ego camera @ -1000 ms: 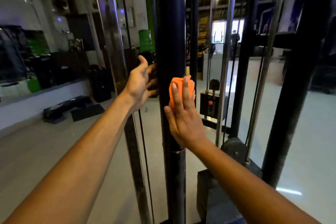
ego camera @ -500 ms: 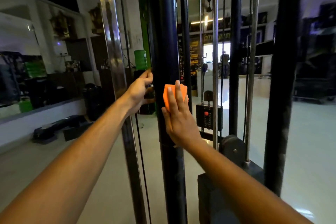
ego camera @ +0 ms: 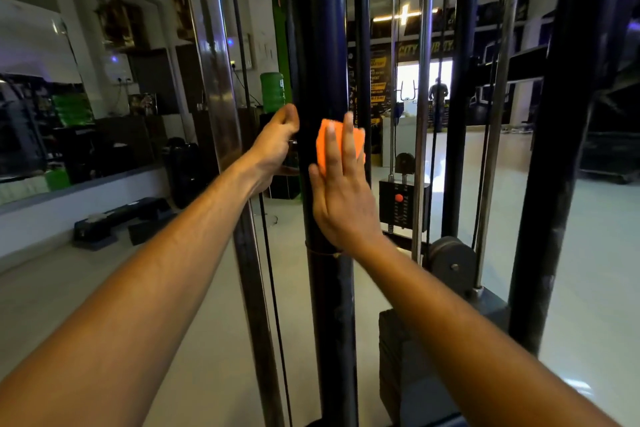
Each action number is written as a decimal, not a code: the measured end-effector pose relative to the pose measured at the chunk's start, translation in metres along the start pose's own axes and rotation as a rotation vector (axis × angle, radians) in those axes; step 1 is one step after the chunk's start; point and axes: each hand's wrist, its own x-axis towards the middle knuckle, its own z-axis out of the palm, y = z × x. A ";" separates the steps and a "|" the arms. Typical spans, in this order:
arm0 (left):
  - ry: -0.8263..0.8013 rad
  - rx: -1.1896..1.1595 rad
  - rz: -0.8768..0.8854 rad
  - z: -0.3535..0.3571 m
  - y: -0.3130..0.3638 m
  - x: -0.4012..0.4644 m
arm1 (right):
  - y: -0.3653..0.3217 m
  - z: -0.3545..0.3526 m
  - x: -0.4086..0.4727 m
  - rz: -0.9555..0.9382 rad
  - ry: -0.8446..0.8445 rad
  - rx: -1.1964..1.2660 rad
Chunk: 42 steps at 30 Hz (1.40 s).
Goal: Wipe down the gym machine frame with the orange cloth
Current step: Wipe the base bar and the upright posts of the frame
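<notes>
A thick black upright post [ego camera: 320, 45] of the gym machine frame stands right in front of me. My right hand [ego camera: 341, 191] presses the folded orange cloth [ego camera: 325, 142] flat against the post's right face, fingers straight over the cloth. My left hand [ego camera: 275, 149] is at the post's left side at the same height, its fingers wrapped round the back of the post and mostly hidden.
A chrome guide rod [ego camera: 214, 62] and a thin black cable [ego camera: 273, 288] run just left of the post. To the right are more black uprights [ego camera: 561, 149], chrome rods [ego camera: 420, 114], a pulley [ego camera: 450, 263] and the weight stack [ego camera: 403, 204]. A mirror wall [ego camera: 52, 97] is at left.
My right hand has slid the cloth a little up the post. My left hand's fingers have gone from spread open to curled round the post's left side.
</notes>
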 end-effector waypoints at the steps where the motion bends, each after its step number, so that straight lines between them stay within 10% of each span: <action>1: 0.002 0.007 -0.018 0.000 -0.003 0.001 | -0.005 -0.002 0.014 0.018 0.028 0.005; 42: -0.099 -0.099 -0.101 0.028 -0.155 -0.099 | 0.029 0.075 -0.155 0.180 0.102 0.110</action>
